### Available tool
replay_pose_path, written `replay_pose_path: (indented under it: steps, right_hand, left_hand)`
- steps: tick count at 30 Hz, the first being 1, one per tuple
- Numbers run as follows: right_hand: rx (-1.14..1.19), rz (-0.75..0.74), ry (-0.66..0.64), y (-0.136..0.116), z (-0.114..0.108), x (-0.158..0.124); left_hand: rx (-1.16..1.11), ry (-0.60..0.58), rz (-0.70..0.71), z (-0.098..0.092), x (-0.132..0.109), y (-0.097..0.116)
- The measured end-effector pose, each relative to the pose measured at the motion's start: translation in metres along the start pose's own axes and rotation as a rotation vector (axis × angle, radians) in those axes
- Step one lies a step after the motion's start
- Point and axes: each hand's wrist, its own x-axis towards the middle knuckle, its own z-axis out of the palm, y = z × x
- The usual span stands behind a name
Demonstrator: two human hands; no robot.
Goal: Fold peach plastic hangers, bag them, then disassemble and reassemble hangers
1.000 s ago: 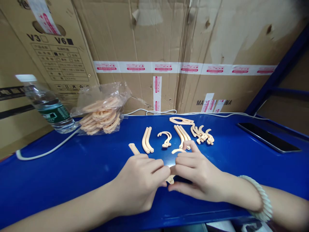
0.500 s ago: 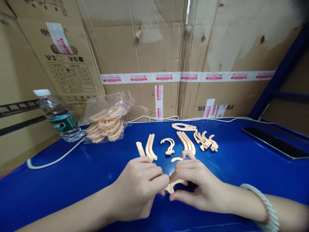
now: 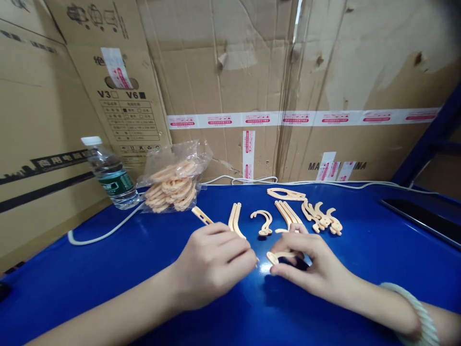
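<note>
My left hand (image 3: 212, 262) is closed around a straight peach plastic strip (image 3: 201, 215) that sticks out behind the knuckles. My right hand (image 3: 311, 264) pinches a small curved peach plastic piece (image 3: 277, 256) between thumb and fingers, low over the blue table (image 3: 108, 269). The two hands are a little apart. Just beyond them lie sorted peach parts: a pair of curved strips (image 3: 236, 221), a hook-shaped piece (image 3: 264, 222), several long strips (image 3: 286, 214), a flat loop piece (image 3: 286, 194) and a heap of small hooks (image 3: 322, 218).
A clear bag of peach parts (image 3: 173, 185) and a water bottle (image 3: 111, 175) stand at the back left. A white cable (image 3: 108, 233) runs along the table's rear. Cardboard boxes (image 3: 252, 86) wall the back. A dark phone (image 3: 421, 216) lies far right.
The hands have come apart: the right hand drew the curved piece away to the right and down toward the table, and the left hand kept the straight strip. The camera view shifted left.
</note>
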Motion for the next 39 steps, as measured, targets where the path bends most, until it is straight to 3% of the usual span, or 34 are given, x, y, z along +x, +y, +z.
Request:
replay_pose_path:
  steps: [3, 8, 14, 21, 25, 30, 34, 39]
  right_hand:
    - [-0.038, -0.039, 0.036, 0.004, -0.006, 0.006]
    - [-0.173, -0.088, 0.059, 0.015, -0.018, 0.024]
    - [-0.299, -0.093, -0.021, 0.028, -0.018, 0.048]
    - [-0.367, -0.077, -0.134, 0.029, -0.002, 0.044]
    - [-0.328, -0.094, -0.132, 0.030, -0.009, 0.042]
    - [-0.341, -0.048, -0.125, 0.032, -0.042, 0.041]
    - [-0.511, 0.044, -0.259, 0.033, -0.062, 0.033]
    - [-0.708, 0.071, -0.367, 0.036, -0.057, 0.027]
  left_hand:
    - [-0.048, -0.090, -0.089, 0.000, -0.005, -0.021]
    - [-0.113, -0.226, -0.202, 0.017, -0.019, -0.049]
    - [-0.181, -0.355, -0.287, 0.023, -0.021, -0.049]
    - [-0.260, -0.523, -0.334, 0.023, -0.025, -0.047]
    - [-0.316, -0.516, -0.310, 0.022, -0.022, -0.045]
    - [-0.298, -0.497, -0.376, 0.018, -0.018, -0.038]
    - [-0.251, -0.419, -0.435, 0.026, -0.020, -0.027]
    - [-0.207, -0.370, -0.446, 0.041, -0.024, -0.018]
